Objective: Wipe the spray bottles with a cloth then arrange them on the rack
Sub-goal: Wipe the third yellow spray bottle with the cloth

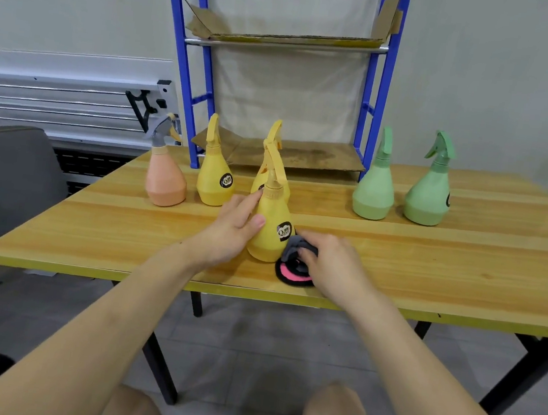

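Our left hand (233, 226) curled around the left side of the nearest yellow spray bottle (269, 220), thumb and fingers pressed to its body, steadying it upright near the front edge of the tabletop (466, 262). Our right hand (334, 266) was closed over a bunched grey cloth (295, 248), pinching it against the bottle's lower right side; part of the cloth, black-rimmed with a pink patch, lay flat on the wood just beside the bottle's base. Behind it stood a second yellow bottle (271, 158), mostly hidden, and further left a third yellow bottle (215, 172) beside a peach bottle with a grey trigger (165, 173), all toward the back left of the tabletop. Two green bottles (375, 185) (431, 188) stood well apart from these, toward the back right. At the back edge rose the blue rack (377, 116), its shelves lined with cardboard (306, 156).
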Tool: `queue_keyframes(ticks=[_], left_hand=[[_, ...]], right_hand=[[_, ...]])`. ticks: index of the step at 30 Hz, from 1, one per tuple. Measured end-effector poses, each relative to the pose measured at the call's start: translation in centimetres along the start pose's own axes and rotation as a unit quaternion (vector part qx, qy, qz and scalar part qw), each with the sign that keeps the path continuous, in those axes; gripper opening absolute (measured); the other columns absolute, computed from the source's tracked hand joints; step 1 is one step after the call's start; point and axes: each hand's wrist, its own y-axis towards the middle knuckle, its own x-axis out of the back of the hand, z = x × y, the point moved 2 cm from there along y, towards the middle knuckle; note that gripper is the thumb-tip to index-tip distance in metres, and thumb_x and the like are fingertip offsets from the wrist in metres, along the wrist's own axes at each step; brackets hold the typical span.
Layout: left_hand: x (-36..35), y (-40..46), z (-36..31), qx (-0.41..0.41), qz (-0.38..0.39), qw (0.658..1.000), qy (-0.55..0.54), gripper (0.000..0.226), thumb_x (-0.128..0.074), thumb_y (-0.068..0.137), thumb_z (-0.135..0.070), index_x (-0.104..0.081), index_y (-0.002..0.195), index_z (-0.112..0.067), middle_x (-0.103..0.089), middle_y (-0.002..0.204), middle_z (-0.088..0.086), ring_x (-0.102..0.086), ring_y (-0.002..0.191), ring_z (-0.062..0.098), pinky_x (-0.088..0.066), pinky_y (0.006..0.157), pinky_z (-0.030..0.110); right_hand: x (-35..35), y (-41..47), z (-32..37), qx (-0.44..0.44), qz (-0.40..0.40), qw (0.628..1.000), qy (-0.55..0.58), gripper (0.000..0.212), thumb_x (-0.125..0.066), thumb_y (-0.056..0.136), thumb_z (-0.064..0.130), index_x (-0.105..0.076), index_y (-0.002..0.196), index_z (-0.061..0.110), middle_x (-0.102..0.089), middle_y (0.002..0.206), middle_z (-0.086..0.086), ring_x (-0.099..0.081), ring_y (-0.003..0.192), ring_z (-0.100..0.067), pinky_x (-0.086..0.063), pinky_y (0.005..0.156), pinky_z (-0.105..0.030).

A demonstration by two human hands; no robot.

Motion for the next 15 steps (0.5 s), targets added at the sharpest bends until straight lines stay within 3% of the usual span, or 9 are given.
queue_keyframes(ticks=[3,6,10,15], left_hand=[[-0.3,0.0,0.3,0.012,0.006,1.0,-0.01,0.068,-0.042,0.104,-0.056,-0.014,0.163,-0.035,-0.032,0.156,0.0,-0.022,0.148,0.018,-0.018,0.125,0.044],[-0.8,0.2,0.1,0.002,-0.016,1.0,0.022,0.098,-0.056,0.081,-0.081,-0.02,0.16,-0.036,-0.04,0.157,-0.007,-0.034,0.145,0.016,-0.033,0.12,0.05],[-2.0,1.0,-1.3,0.019,-0.043,0.999,-0.002,0.103,-0.08,0.076,-0.062,-0.024,0.156,-0.029,-0.048,0.152,-0.004,-0.046,0.137,0.015,-0.042,0.115,0.044],[-4.3,3.5,-4.3,0.005,-0.037,0.999,0.039,0.094,-0.076,0.087,-0.051,-0.021,0.159,-0.025,-0.043,0.156,0.001,-0.04,0.143,0.02,-0.037,0.117,0.042]], right_hand=[[0.2,-0.1,-0.1,0.01,-0.011,1.0,-0.017,0.013,-0.059,0.097,0.022,-0.068,0.104,0.028,-0.073,0.092,0.001,-0.063,0.088,-0.03,-0.052,0.07,-0.04],[0.5,-0.4,-0.5,0.011,-0.011,1.0,-0.027,0.013,-0.06,0.097,0.024,-0.068,0.104,0.029,-0.073,0.09,0.001,-0.064,0.087,-0.031,-0.053,0.07,-0.042],[1.3,-0.7,-1.5,-0.002,-0.019,0.999,-0.035,0.021,-0.062,0.098,0.027,-0.07,0.118,0.029,-0.076,0.1,-0.002,-0.066,0.096,-0.032,-0.055,0.077,-0.042],[3.4,-0.6,-4.0,-0.036,-0.033,0.998,-0.047,0.016,-0.062,0.097,0.029,-0.069,0.111,0.031,-0.074,0.094,0.0,-0.066,0.091,-0.031,-0.055,0.072,-0.041]])
